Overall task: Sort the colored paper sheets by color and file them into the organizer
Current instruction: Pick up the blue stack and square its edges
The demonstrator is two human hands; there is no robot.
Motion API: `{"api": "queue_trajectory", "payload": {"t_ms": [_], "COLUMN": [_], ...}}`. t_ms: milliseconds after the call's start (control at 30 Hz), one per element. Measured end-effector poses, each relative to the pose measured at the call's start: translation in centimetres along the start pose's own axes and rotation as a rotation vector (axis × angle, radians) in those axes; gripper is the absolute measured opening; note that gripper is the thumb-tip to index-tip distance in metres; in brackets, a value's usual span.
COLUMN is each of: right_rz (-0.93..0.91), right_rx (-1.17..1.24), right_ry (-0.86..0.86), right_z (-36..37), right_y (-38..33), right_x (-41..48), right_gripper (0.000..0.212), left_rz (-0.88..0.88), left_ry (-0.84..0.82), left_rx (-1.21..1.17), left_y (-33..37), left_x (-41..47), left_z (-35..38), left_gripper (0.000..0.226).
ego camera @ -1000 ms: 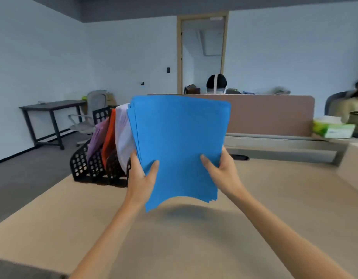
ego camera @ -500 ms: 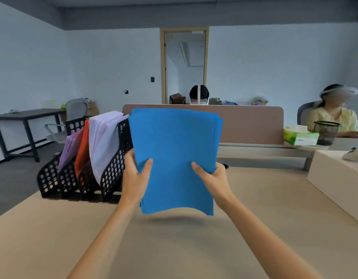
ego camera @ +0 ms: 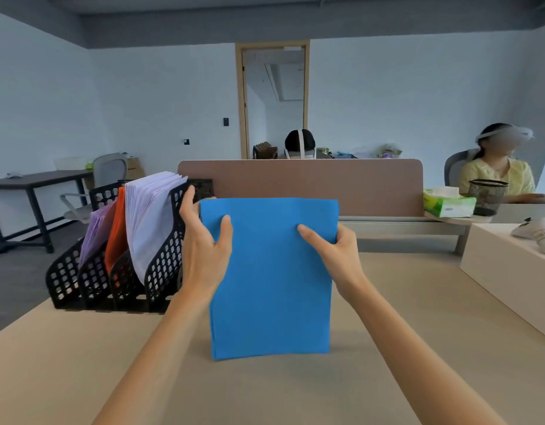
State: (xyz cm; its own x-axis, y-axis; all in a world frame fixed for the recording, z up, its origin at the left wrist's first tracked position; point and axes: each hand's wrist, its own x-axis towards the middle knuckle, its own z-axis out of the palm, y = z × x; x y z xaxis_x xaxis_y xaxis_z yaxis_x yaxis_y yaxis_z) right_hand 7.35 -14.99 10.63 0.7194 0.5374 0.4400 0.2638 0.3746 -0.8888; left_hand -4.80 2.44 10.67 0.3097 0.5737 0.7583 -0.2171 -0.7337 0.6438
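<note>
The stack of blue sheets (ego camera: 271,286) stands upright at the bench (ego camera: 81,363) surface (contact of its lower edge cannot be confirmed). The left hand (ego camera: 203,250) and right hand (ego camera: 341,256) each pinch an upper side edge, thumb in front. The black organizer (ego camera: 161,271), just left of the stack, holds purple sheets (ego camera: 96,231), orange sheets (ego camera: 118,231) and white sheets (ego camera: 148,216).
</note>
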Motion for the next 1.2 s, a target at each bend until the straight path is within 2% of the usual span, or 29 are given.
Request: {"api": "queue_trajectory", "payload": {"t_ms": [67, 133, 233, 333, 400, 500, 600, 667, 733, 800, 867, 900, 967, 1000, 1067, 1200], "right_rz": [0.034, 0.053, 0.054, 0.062, 0.061, 0.029, -0.029, -0.048, -0.052, -0.065, -0.079, -0.083, -0.054, -0.019, 0.067, 0.177], "right_rx": [0.003, -0.016, -0.043, -0.044, -0.066, -0.086, -0.121, -0.125, -0.106, -0.076, -0.037, -0.015, 0.015, 0.012, -0.045, -0.117], "right_ry": [-0.030, -0.063, -0.078, -0.084, -0.109, -0.113, -0.084, -0.068, -0.041, 0.003, 0.040, 0.043, 0.022, -0.004, -0.069, -0.044], "right_z": [-0.3, -0.5, -0.3, -0.5, -0.7, -0.4, 0.1, 0.3, 0.1, -0.1, -0.4, -0.5, -0.6, -0.8, -1.3, -1.6], "right_y": [0.4, 0.9, 1.1, 1.4, 1.5, 1.9, 2.1, 1.9, 1.2, 0.1, -1.0, -1.4, -1.4, -0.9, 1.4, 5.4], "right_x": [-0.3, -0.3, -0.2, -0.3, -0.4, -0.2, 0.1, 0.3, 0.7, 1.1, 1.6, 1.8, 1.8, 1.5, 0.4, -1.5], "right_gripper": [0.017, 0.017, 0.017, 0.017, 0.014, 0.020, 0.033, 0.032, 0.030, 0.024, 0.015, 0.014, 0.015, 0.016, 0.020, 0.019], "left_rz": [0.112, 0.214, 0.232, 0.353, 0.482, 0.643, 0.680, 0.678, 0.691, 0.523, 0.143, -0.067, -0.353, -0.399, -0.408, -0.293], "left_ry": [-0.005, -0.023, -0.033, -0.026, -0.079, -0.246, -0.429, -0.425, -0.326, -0.130, 0.036, 0.034, -0.132, -0.227, -0.308, -0.302], "left_rx": [0.159, 0.269, 0.402, 0.665, 0.753, 0.788, 0.780, 0.715, 0.619, 0.464, 0.199, 0.035, -0.238, -0.264, -0.161, 0.030], "left_y": [0.1, 0.6, 0.5, 0.1, 1.2, 3.3, 3.7, 3.7, 4.1, 3.6, 1.6, 0.4, -2.0, -3.0, -4.6, -5.7], "left_x": [0.3, 0.6, 1.1, 1.4, 1.4, 1.3, 1.0, 1.2, 1.7, 2.2, 2.3, 2.0, 1.2, 0.4, -1.8, -5.2], "left_z": [-0.1, 0.2, 0.2, 0.1, 0.7, 2.6, 4.1, 4.3, 4.0, 2.9, 1.7, 1.2, 1.2, 1.4, 1.9, 2.4], "left_gripper": [0.065, 0.052, 0.037, 0.046, 0.057, 0.067, 0.063, 0.064, 0.068, 0.073, 0.081, 0.081, 0.065, 0.053, 0.036, 0.031]}}
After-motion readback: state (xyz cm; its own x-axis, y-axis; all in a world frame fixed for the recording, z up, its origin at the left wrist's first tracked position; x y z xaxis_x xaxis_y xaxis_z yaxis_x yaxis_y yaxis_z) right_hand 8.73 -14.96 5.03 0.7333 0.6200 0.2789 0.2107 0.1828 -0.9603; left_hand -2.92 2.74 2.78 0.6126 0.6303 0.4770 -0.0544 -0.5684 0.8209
